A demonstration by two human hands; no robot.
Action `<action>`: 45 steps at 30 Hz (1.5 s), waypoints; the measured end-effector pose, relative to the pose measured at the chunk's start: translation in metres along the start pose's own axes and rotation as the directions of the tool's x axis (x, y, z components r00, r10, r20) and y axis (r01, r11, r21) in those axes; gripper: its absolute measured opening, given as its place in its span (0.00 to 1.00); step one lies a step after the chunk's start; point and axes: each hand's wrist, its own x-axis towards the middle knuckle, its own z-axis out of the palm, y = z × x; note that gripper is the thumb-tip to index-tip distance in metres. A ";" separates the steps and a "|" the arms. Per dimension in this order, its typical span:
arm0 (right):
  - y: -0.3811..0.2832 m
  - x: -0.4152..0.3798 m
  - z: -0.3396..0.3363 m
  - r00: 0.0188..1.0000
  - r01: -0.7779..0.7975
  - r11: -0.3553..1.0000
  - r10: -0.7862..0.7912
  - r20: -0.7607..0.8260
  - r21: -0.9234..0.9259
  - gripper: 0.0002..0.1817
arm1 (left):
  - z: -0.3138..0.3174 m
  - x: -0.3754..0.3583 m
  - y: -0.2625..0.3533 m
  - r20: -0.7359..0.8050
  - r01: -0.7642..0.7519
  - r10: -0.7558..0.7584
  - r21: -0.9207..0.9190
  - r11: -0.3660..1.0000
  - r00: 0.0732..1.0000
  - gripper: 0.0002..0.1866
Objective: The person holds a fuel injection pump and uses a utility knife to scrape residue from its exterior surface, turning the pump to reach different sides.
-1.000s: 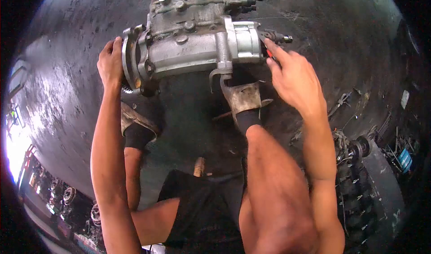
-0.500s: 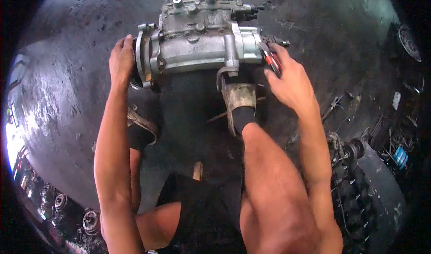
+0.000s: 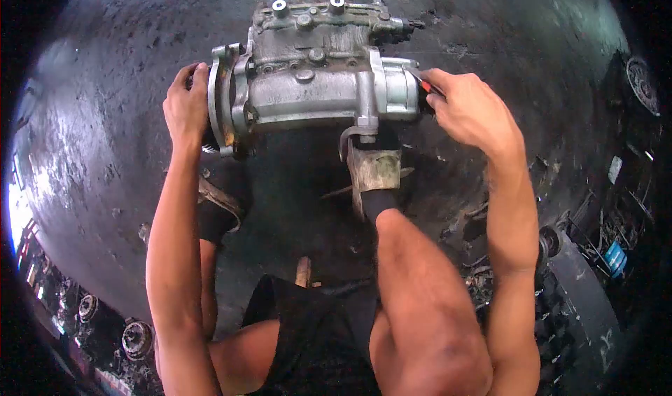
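A silver-grey cast metal pump-like assembly (image 3: pixel 308 95) lies on the dark floor in front of me, with a round flange (image 3: pixel 222 102) at its left end. My left hand (image 3: pixel 187 107) is at the outer side of that flange, fingers bent round something dark that I cannot make out. At the right end, beside the smooth silver housing (image 3: pixel 397 91), my right hand (image 3: pixel 469 109) pinches a small red and black tool (image 3: pixel 426 86). The tool's thin tip points at the housing's end face.
My foot in a worn sandal (image 3: pixel 378 168) is just below the assembly. A small wooden piece (image 3: pixel 303 271) lies between my legs. Metal parts and a blue packet (image 3: pixel 615 259) are at the right, a round disc (image 3: pixel 642 84) at the upper right, and round parts (image 3: pixel 137 340) at the lower left.
The assembly appears slightly lower in view. My right hand has shifted right and turned, and less of the red and black tool shows. My left hand remains by the flange.
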 end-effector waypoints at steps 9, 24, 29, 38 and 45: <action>0.001 0.010 -0.007 0.989 0.081 0.996 -0.083 0.120 0.020 0.13 | -0.001 0.000 0.000 0.003 -0.014 0.014 0.021 1.000 1.000 0.25; -0.005 0.011 -0.006 0.993 -0.028 0.998 0.035 0.113 -0.063 0.16 | -0.002 -0.002 0.002 -0.015 -0.007 0.008 0.017 1.000 1.000 0.25; 0.001 0.010 -0.004 0.990 -0.002 0.998 0.011 0.142 -0.062 0.20 | -0.002 0.000 0.003 -0.012 -0.009 0.009 0.016 1.000 1.000 0.25; 0.002 0.003 0.005 0.999 0.048 0.996 -0.048 0.001 -0.071 0.12 | 0.000 0.000 -0.002 -0.024 -0.041 0.041 0.007 0.999 0.999 0.25; -0.013 0.005 0.001 1.000 0.021 0.976 -0.019 0.012 -0.217 0.14 | -0.001 -0.001 0.001 -0.013 -0.017 0.017 -0.008 1.000 1.000 0.25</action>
